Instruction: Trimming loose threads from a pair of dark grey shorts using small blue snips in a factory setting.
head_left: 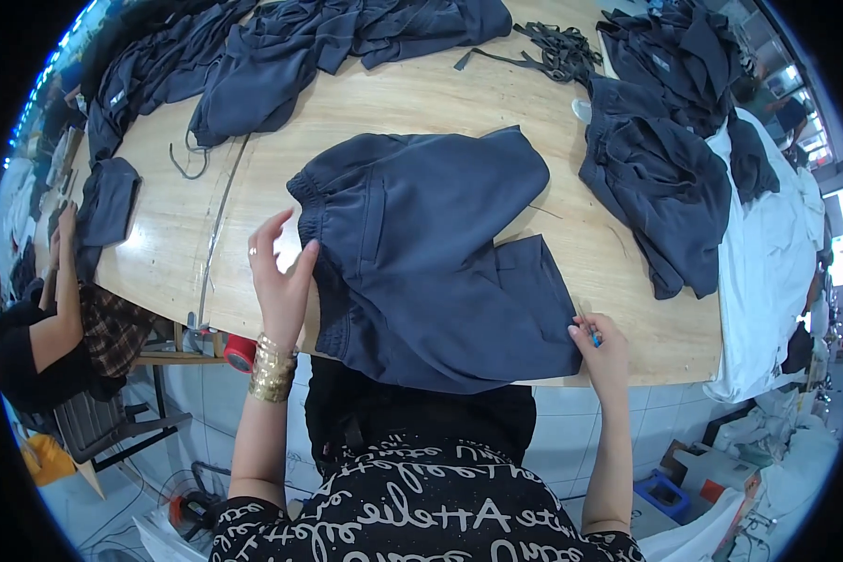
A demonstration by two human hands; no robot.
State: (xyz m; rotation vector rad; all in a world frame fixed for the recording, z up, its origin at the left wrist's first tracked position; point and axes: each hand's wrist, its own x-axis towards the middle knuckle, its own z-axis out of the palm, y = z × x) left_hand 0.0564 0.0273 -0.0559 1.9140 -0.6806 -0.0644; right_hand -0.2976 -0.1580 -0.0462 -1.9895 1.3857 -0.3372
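A pair of dark navy shorts (pixel 440 206) lies flat on the wooden table in front of me, its gathered elastic waistband to the left and its leg openings to the right. My left hand (pixel 281 276) is at the waistband, fingers curved and apart, the thumb tip at the fabric's edge. It grips nothing. By the lower leg hem, my right hand (pixel 602 351) is closed around small thread snips (pixel 585 320) with a bit of blue on them. Their metal points stick out past the fingers; most of the tool is hidden in the hand.
More dark garments (pixel 347 37) are heaped along the far edge. Black cords (pixel 557 51) lie tangled nearby. Another dark garment (pixel 660 178) and white cloth (pixel 768 253) are at the right. A co-worker (pixel 56 318) sits at the left, beside a red round object (pixel 240 353).
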